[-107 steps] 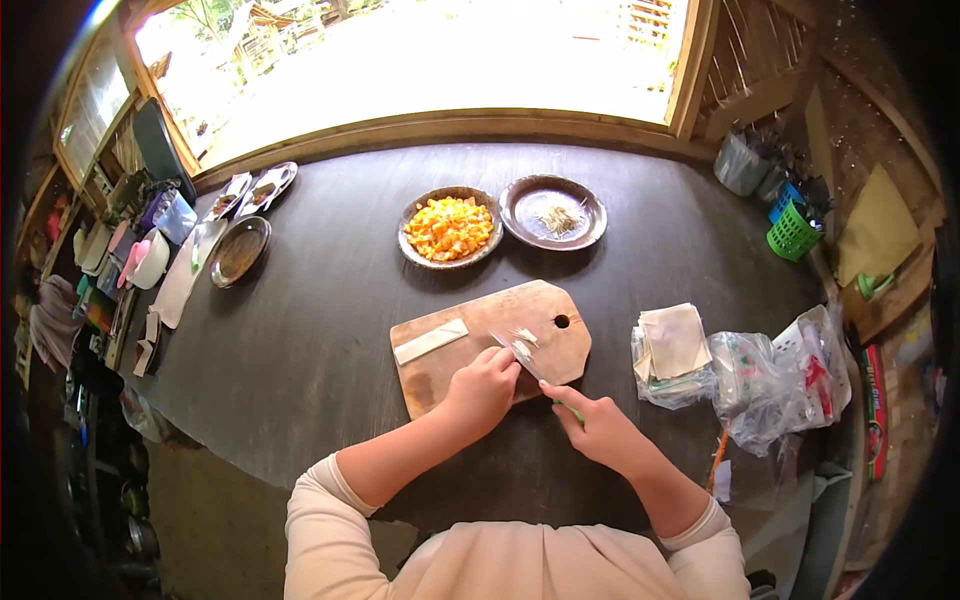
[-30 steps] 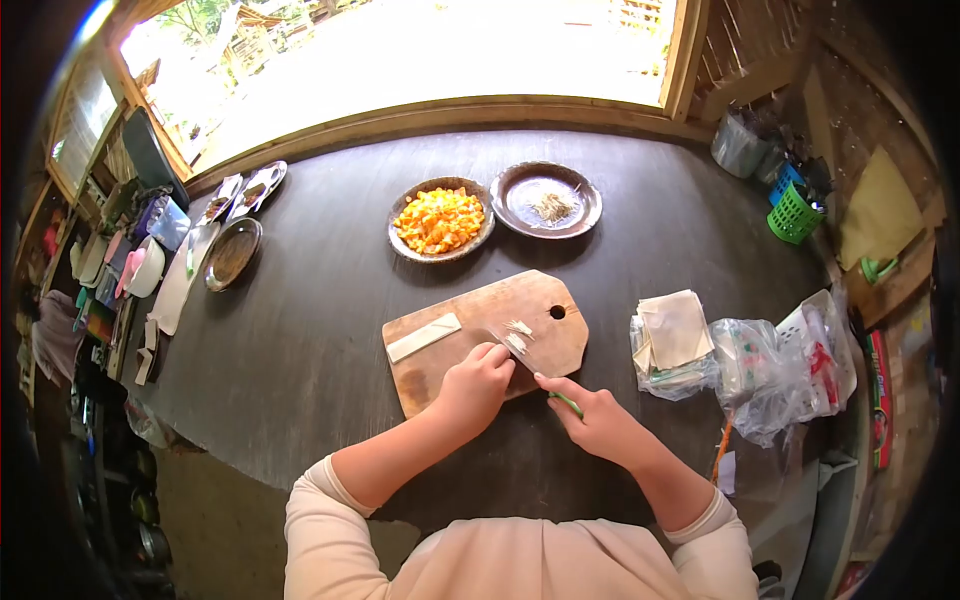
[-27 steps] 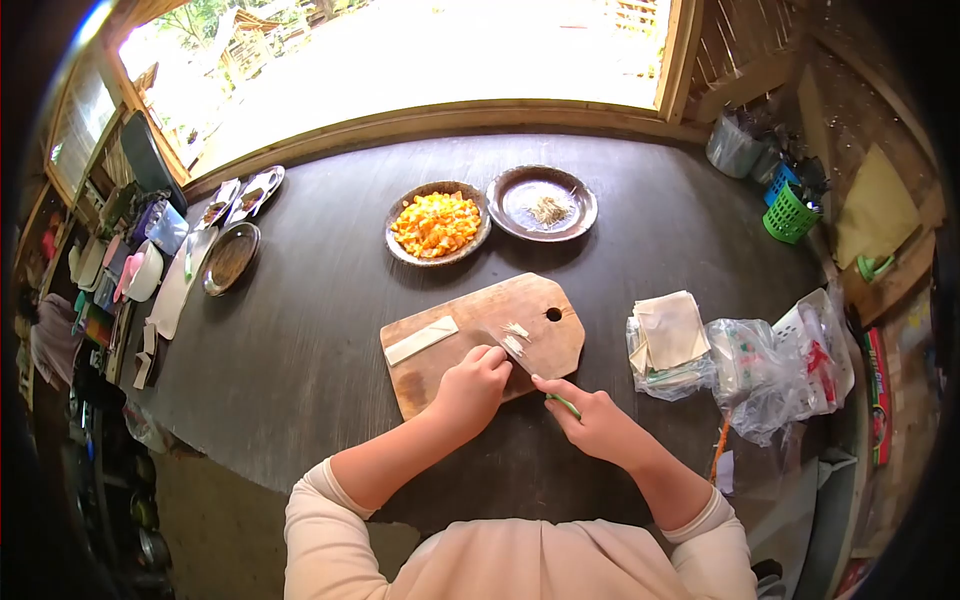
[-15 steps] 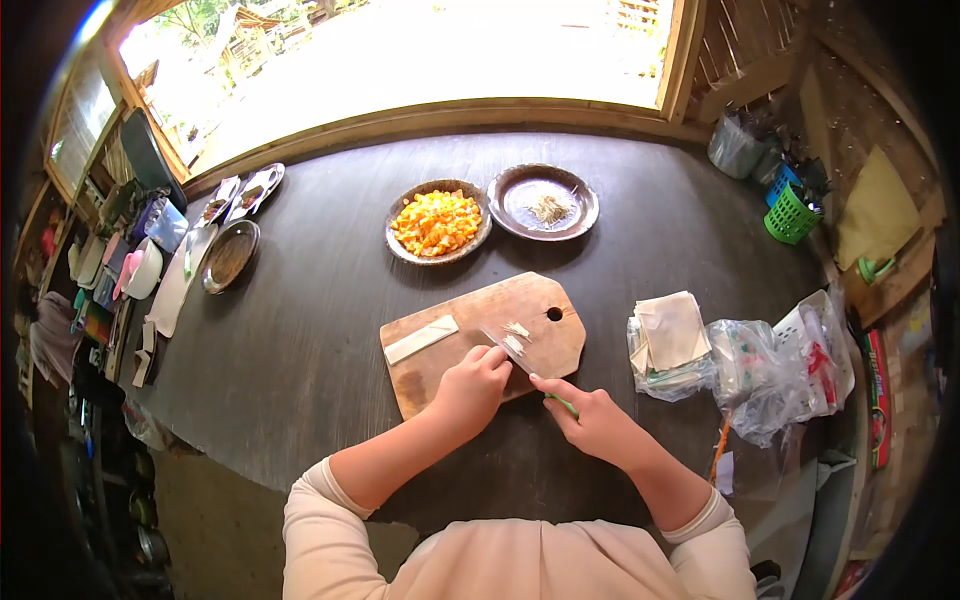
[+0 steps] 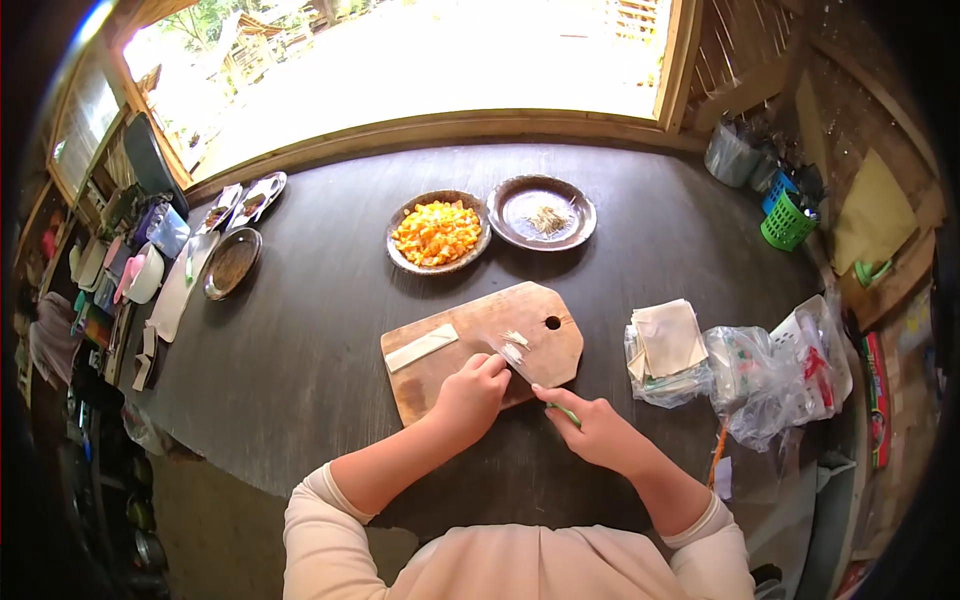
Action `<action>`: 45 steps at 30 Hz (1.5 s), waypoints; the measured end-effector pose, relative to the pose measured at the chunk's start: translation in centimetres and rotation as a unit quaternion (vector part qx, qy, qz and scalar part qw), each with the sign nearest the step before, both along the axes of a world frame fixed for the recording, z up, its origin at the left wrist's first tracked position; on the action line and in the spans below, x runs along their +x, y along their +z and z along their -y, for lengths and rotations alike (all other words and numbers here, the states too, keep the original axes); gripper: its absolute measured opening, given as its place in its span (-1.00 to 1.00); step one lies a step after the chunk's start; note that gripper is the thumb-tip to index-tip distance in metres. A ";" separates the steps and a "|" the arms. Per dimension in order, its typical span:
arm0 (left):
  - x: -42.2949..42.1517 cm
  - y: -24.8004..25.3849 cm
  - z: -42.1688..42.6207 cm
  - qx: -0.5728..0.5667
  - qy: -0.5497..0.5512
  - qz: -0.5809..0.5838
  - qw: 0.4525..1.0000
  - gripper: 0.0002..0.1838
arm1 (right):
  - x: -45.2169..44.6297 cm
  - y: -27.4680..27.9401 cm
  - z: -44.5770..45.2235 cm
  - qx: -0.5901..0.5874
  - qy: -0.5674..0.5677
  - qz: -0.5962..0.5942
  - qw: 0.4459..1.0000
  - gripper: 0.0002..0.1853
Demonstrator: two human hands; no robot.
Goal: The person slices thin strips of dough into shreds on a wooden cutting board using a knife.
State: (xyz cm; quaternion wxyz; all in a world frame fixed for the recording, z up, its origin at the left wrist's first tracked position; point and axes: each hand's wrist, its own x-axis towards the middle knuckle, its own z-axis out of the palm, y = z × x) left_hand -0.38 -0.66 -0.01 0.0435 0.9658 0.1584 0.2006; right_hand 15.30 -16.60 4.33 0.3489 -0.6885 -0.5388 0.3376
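A wooden cutting board [image 5: 450, 386] lies on the dark table. My right hand [image 5: 592, 428] is closed round the green handle of a knife [image 5: 521, 370], whose blade slants up and left across the board. Beside the blade, my left hand [image 5: 474, 393] is closed with its fingers pressed down on the board; what they hold is hidden. Thin pale slivers [image 5: 514, 345] lie in small piles just right of the blade. Flat pale strips [image 5: 421, 347] rest at the board's left side.
Behind the board stand a bowl of orange pieces [image 5: 437, 235] and a brown plate [image 5: 520, 232] with thin slivers. Pale square sheets [image 5: 668, 340] and plastic bags [image 5: 775, 380] lie at right, a green basket [image 5: 788, 222] farther back. An oval dish [image 5: 232, 264] is at left.
The whole view has shifted slightly, so the board and dishes appear a little lower. Both hands keep nearly the same place on the board, and the knife stays in my right hand.
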 end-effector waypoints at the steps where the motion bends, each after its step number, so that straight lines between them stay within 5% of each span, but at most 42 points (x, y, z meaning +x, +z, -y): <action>1: 0.0 0.0 0.0 -0.002 0.002 -0.002 1.000 -0.93 | 0.0 0.3 0.4 -0.008 -0.002 -0.008 1.000 -0.61; 4: -0.1 0.1 0.1 -0.034 0.016 -0.040 0.999 -0.82 | 0.1 0.7 0.6 -0.020 -0.005 -0.027 0.999 -0.61; 45: -0.1 0.0 0.0 -0.033 0.013 -0.024 0.999 -0.82 | 0.1 -0.2 0.3 -0.012 -0.004 -0.017 1.000 -0.60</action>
